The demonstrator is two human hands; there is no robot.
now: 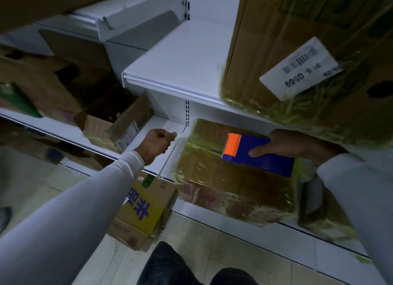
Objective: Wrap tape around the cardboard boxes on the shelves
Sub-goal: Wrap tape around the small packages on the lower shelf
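**Hands at the lower shelf**

Your right hand [294, 145] grips a blue and orange tape dispenser [255, 155], held against the top of the film-wrapped cardboard box [229, 184] on the lower shelf [153, 157]. Your left hand [157, 146] is curled into a fist just left of that box; whether it pinches tape cannot be told. A second wrapped box [319, 50] stands on the shelf above.

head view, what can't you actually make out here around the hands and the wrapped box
- Tape roll: head view, hidden inside the blue and orange dispenser under the right hand.
- Left hand: fist curled, anything pinched is hidden by the fingers.
- Wrapped box: print blurred by film.
- White label: upside down, small text blurred.
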